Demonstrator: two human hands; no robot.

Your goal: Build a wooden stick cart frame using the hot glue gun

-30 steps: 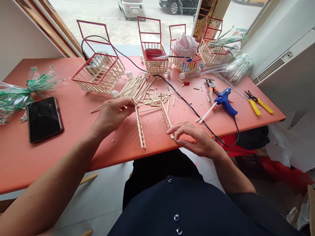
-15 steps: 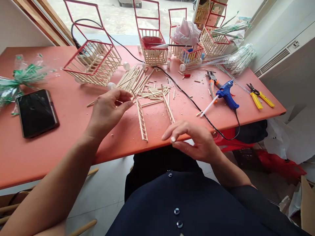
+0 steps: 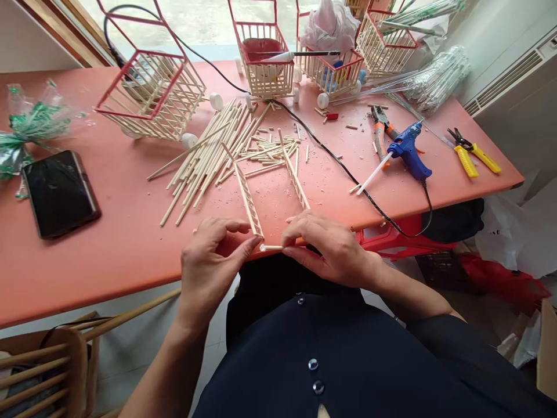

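Note:
At the near edge of the orange table (image 3: 108, 249) my left hand (image 3: 209, 261) and my right hand (image 3: 331, 247) pinch a short wooden stick (image 3: 272, 248) between their fingertips. Two ladder-like stick strips lie just beyond: one (image 3: 246, 197) by my left fingers, the other (image 3: 296, 180) by my right hand. A loose pile of long sticks (image 3: 204, 157) spreads behind them, with short cut sticks (image 3: 270, 151) beside it.
Stick-and-red-frame carts stand at the back: one tipped (image 3: 148, 93), others upright (image 3: 265, 64). A blue glue gun (image 3: 407, 154) with black cord, orange pliers (image 3: 379, 130), yellow cutters (image 3: 474, 157), a black phone (image 3: 58, 191), bagged sticks (image 3: 435, 72) and a wooden chair (image 3: 52, 360) are around.
My left hand left the stick pile and came down to the table's near edge. Both hands closed on a short stick. The camera tilted downward.

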